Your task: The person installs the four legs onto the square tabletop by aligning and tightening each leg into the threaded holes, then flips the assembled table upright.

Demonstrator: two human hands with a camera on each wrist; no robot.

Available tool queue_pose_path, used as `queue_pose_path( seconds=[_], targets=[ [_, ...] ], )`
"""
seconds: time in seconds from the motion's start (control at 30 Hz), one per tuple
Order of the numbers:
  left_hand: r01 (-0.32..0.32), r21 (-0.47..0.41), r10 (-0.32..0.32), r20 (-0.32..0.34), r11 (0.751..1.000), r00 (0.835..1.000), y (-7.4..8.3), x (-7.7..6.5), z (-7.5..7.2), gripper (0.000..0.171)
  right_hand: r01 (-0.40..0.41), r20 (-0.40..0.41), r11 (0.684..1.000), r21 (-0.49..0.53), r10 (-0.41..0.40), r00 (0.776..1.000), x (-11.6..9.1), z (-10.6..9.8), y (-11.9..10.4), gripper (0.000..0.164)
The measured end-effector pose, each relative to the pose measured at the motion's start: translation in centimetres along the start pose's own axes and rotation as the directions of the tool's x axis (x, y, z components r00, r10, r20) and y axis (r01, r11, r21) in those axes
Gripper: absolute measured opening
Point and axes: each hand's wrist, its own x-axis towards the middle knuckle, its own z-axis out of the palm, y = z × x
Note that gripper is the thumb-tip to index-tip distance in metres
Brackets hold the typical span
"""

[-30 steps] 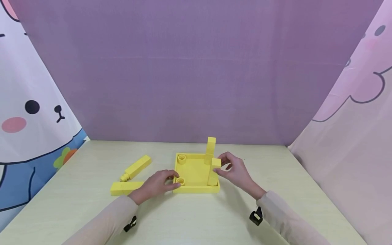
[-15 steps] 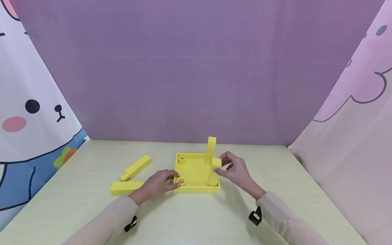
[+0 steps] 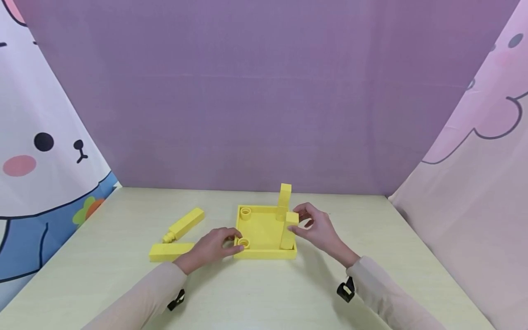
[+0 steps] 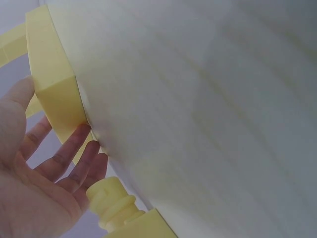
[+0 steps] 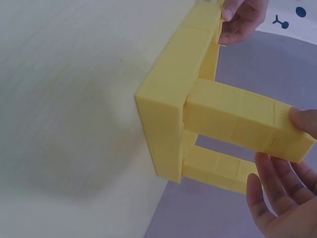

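Observation:
A yellow square tabletop (image 3: 265, 254), like a shallow tray with a raised rim, lies underside up on the table. Two square legs stand upright in it: the far right leg (image 3: 284, 196) and the near right leg (image 3: 289, 231). My right hand (image 3: 319, 230) pinches the near right leg close to its top, thumb on one face and fingers on another. At the near left corner my left hand (image 3: 211, 248) grips the tabletop, thumb at the rim and fingers along the side. Round sockets show at the far left (image 3: 245, 213) and near left (image 3: 244, 243).
Left of the tabletop lie two loose yellow legs. The farther loose leg (image 3: 185, 223) slants, its threaded end toward me; the nearer loose leg (image 3: 169, 252) is partly behind my left wrist. A purple cloth (image 3: 255, 101) hangs behind the table, patterned cloths on both sides.

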Motion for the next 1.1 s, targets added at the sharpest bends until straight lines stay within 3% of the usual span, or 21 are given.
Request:
queue_pose_path(
  seconds=[0.27, 0.9, 1.1],
  targets=[
    [0.006, 0.002, -0.006, 0.002, 1.0, 1.0, -0.3, 0.0, 0.1, 0.03, 0.101, 0.009, 0.995, 0.012, -0.102, 0.995, 0.1, -0.4, 0.2, 0.033],
    [-0.008, -0.019, 0.009, 0.062, 1.0, 0.998, 0.1, 0.1, -0.3, 0.03, 0.132, -0.01, 0.991, 0.021, -0.132, 0.991, -0.1, -0.2, 0.6, 0.032],
    [-0.03, -0.003, 0.03, 0.05, 1.0, 0.998, 0.2, 0.1, -1.0, 0.035, 0.142, -0.021, 0.99, 0.018, -0.142, 0.99, -0.1, -0.2, 0.6, 0.031]
  ],
)
